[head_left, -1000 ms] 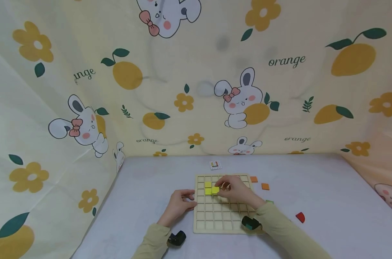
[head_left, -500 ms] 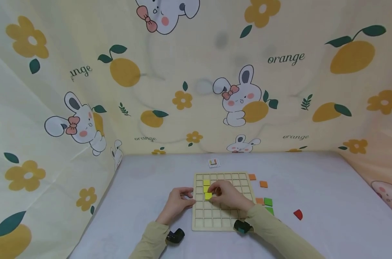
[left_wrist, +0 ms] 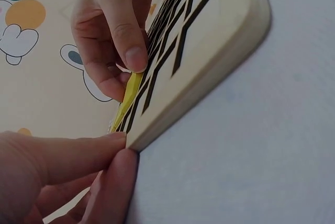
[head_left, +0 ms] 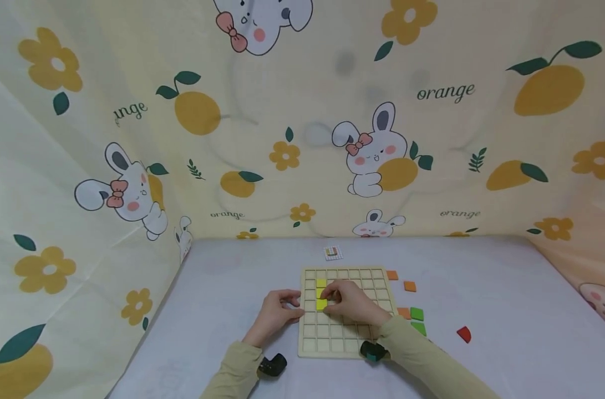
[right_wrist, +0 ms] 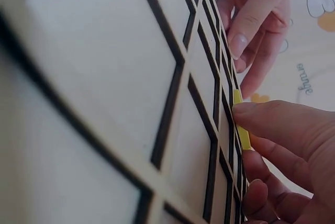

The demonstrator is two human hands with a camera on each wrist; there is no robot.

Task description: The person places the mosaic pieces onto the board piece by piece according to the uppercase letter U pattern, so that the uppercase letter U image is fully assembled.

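A pale wooden grid board (head_left: 336,347) lies on the table. My right hand (head_left: 354,302) is over its upper left part, thumb and fingers on a yellow square tile (head_left: 321,305). This tile lines up with a grid square, below two other yellow tiles in one column; the top yellow tile (head_left: 321,283) shows fully, and fingers partly cover the middle one. In the right wrist view the thumb touches the yellow tile (right_wrist: 242,130) near its edge. My left hand (head_left: 276,317) holds the board's left edge, and the left wrist view shows its thumb and finger (left_wrist: 89,156) at the board's rim.
Right of the board lie orange tiles (head_left: 410,286), green tiles (head_left: 417,314) and a red quarter-round piece (head_left: 464,334). A small pattern card (head_left: 332,253) lies behind the board. A printed cloth (head_left: 302,183) stands behind and beside the white tabletop (head_left: 242,266).
My right hand has brought the third yellow tile left and toward me, from beside the column to the square at its lower end. The left hand stays at the board's edge.
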